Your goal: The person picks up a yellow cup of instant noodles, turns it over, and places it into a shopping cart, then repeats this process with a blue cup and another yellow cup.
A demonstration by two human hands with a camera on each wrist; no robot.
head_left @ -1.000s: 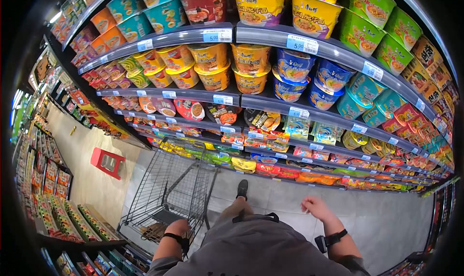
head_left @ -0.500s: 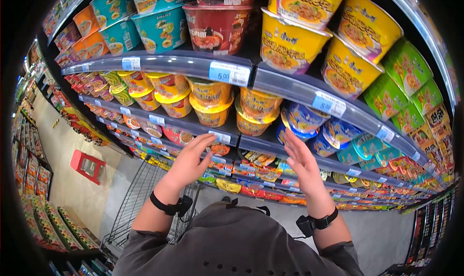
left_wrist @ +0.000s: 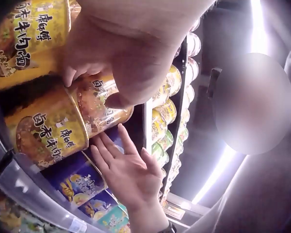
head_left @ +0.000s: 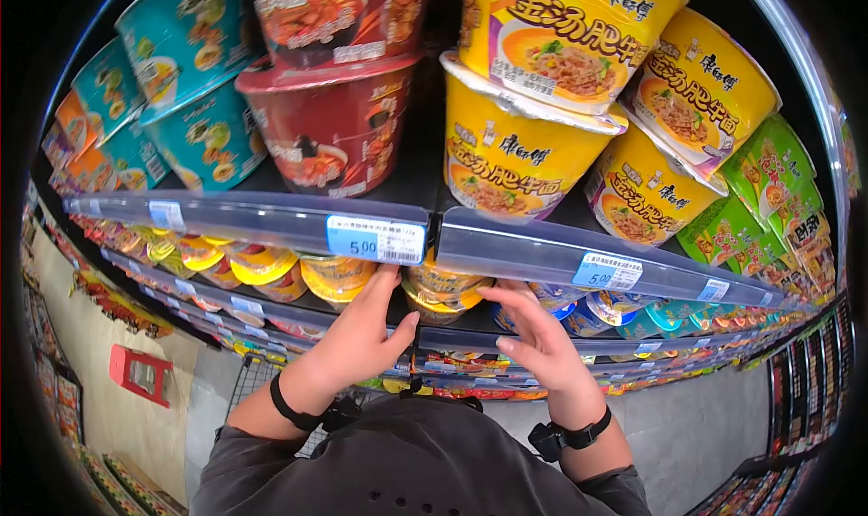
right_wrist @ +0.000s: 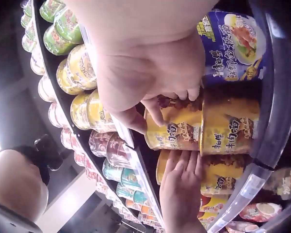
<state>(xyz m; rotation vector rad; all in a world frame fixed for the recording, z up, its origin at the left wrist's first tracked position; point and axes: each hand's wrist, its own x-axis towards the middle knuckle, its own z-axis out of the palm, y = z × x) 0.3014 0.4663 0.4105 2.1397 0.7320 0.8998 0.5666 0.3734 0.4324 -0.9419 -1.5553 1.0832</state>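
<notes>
A stack of orange-yellow instant noodle tubs [head_left: 443,292] stands on the shelf below the large price label, partly hidden under the shelf edge above. My left hand [head_left: 357,340] reaches to its left side, fingers straight; the right wrist view shows these fingers [right_wrist: 183,165] in the gap between two orange-yellow stacks. On the other side is my right hand [head_left: 541,340], its fingers extended along the upper tub [right_wrist: 174,128]. Its palm [left_wrist: 133,177] shows in the left wrist view, with fingertips right at the tub. Blue noodle tubs [left_wrist: 77,182] stand beside that stack.
Above, a shelf edge [head_left: 524,245] with price labels overhangs the hands. Big yellow tubs [head_left: 515,159] and maroon tubs [head_left: 330,136] stand on that shelf. A wire shopping cart [head_left: 253,380] is at the lower left, with a red stool-like object [head_left: 143,376] on the floor beyond.
Both hands have risen from low by the body to the orange-yellow stack, one on each side. The view has moved closer to the shelves, and the cart has slid lower in view.
</notes>
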